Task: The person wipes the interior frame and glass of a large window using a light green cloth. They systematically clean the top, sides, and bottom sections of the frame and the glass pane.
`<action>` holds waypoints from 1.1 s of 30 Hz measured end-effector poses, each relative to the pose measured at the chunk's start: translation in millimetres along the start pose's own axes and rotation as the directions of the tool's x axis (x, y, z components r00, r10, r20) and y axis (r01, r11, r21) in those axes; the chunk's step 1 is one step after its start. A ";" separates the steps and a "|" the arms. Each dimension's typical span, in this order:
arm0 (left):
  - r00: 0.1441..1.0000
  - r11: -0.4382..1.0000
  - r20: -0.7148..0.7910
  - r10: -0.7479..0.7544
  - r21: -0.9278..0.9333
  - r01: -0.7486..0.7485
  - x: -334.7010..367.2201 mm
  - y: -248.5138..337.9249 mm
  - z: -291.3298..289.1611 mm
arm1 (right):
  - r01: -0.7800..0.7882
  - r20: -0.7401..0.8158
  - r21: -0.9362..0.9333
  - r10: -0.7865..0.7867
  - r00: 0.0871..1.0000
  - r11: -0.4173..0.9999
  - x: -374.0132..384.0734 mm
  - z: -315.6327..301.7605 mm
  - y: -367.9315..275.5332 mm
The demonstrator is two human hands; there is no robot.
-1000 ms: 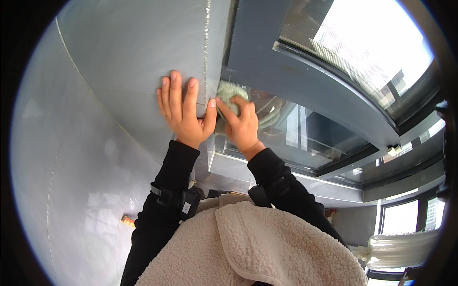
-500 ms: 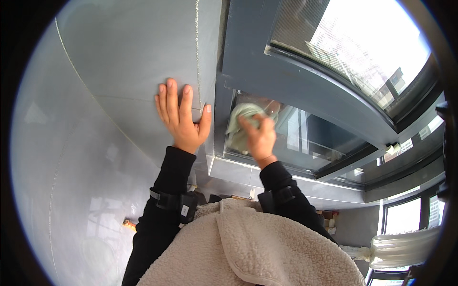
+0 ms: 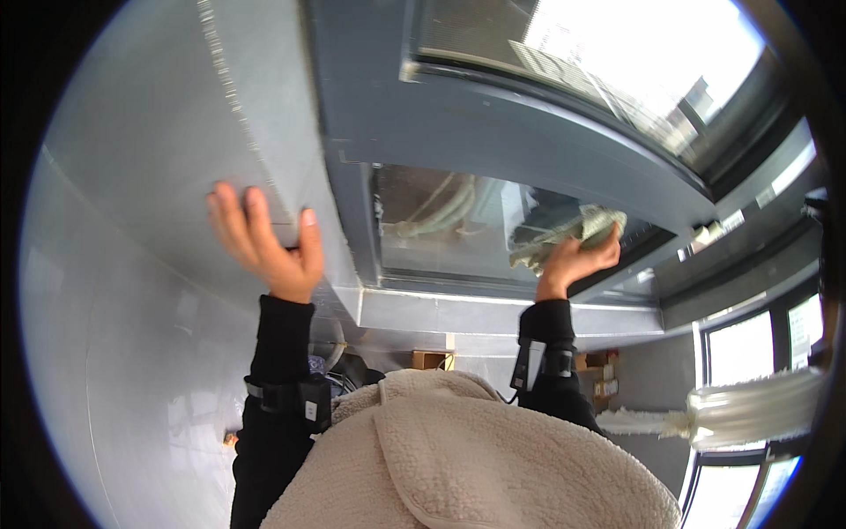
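Note:
My right hand [image 3: 577, 260] grips a pale green cleaning cloth [image 3: 595, 220], pressed against the right part of the lower window pane [image 3: 493, 251]. The cloth is bunched, with a loose end trailing to the left. Faint streaks or reflections show on the glass left of it. My left hand [image 3: 278, 251] rests with its fingers apart on the grey tiled wall [image 3: 159, 176], beside the wall's corner edge and left of the window. A dark grey window frame [image 3: 352, 106] surrounds the pane.
Below the pane runs a grey sill [image 3: 476, 313]. A larger upper pane [image 3: 617, 62] lets in bright light. At the lower right is a plastic-wrapped white roll or pipe [image 3: 749, 413]. Small cardboard boxes [image 3: 432, 360] stand on the floor beneath the sill.
My right hand has swept the cloth from the pane's left end to its right end. The view has shifted; my left hand stays at the wall, now seen farther left and slightly lower.

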State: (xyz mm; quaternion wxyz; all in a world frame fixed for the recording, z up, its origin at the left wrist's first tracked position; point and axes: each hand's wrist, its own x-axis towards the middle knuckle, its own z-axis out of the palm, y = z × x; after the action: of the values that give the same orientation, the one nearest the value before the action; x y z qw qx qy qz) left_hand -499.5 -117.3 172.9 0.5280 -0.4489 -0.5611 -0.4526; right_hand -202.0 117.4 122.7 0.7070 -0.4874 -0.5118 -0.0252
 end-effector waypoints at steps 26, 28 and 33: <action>0.996 0.980 0.093 0.010 0.198 -0.029 6.5 14.4 -3.6 | 0.246 0.023 -0.006 -0.246 0.969 0.969 81.9 -76.6 43.9; 0.994 0.971 0.108 -0.004 0.237 -0.022 5.3 14.3 -2.9 | 0.346 -0.079 -0.016 -0.346 0.935 0.938 103.2 -82.1 18.7; 0.999 0.992 0.050 -0.016 0.126 0.010 3.3 13.3 2.9 | 0.221 -0.033 0.147 -0.219 0.975 0.964 133.5 -59.2 -33.3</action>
State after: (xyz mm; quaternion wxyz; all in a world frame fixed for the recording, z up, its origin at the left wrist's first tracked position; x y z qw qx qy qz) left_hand -487.1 -111.9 176.5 0.5380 -0.4224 -0.6046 -0.4081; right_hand -115.0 119.4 244.6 0.7387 -0.3729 -0.5573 -0.0689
